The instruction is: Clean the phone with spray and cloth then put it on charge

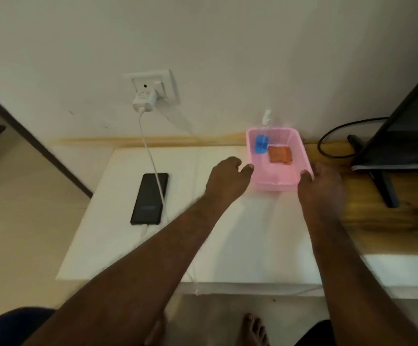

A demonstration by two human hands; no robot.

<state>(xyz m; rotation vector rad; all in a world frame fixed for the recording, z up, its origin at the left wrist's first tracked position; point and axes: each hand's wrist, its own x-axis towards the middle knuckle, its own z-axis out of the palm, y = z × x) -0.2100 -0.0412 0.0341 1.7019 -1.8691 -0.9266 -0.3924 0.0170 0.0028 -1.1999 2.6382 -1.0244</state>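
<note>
Both hands at pink basket (pixel 251 143): left hand (pixel 228 178) loose beside its left wall, right hand (pixel 320 186) gripping near-right corner. Phone (pixel 149 198) flat on white mat (pixel 103 233), long axis near-to-far, cable (pixel 153 158) plugged at near end.

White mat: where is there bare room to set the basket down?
Bare mat lies between the phone and the basket, nearer the front edge. The left strip is crowded by phone and cable. The basket's spot is flanked by left hand and right hand.

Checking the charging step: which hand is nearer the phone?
Left. The left hand is just right of the phone; the right hand is beyond the pink basket.
</note>
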